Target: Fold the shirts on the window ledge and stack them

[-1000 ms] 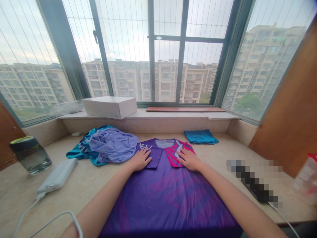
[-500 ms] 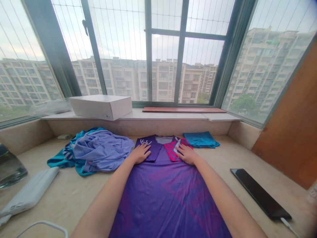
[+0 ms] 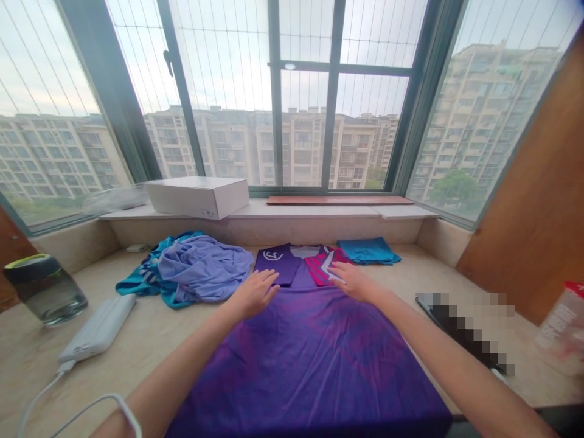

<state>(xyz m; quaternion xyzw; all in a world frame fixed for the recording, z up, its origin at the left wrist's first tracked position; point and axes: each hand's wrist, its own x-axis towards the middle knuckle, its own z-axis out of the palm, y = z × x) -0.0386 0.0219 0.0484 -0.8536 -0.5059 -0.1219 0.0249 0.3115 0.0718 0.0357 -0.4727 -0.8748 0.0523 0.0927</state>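
Note:
A purple shirt (image 3: 314,353) lies spread on the counter, its collar toward the window and its lower end reaching the near edge. Both sleeves are folded inward over the body: a dark purple one with a white emblem on the left, a pink-and-purple striped one on the right. My left hand (image 3: 257,293) is open, fingers stretched, at the lower side of the left sleeve. Over the striped sleeve, my right hand (image 3: 349,280) is open too, palm down. Whether either palm touches the cloth I cannot tell.
Left of the shirt is a crumpled lavender and teal clothes pile (image 3: 205,267). A folded teal cloth (image 3: 368,251) lies at the back right. Around the sides are a bottle (image 3: 45,289), a white power bank (image 3: 98,328) with a cable, a phone (image 3: 460,331) and a plastic package (image 3: 563,331).
My left hand has drawn back toward me, uncovering the white emblem. My right hand has shifted slightly, showing more of the striped sleeve. The view has moved, bringing in the whole bottle and the package.

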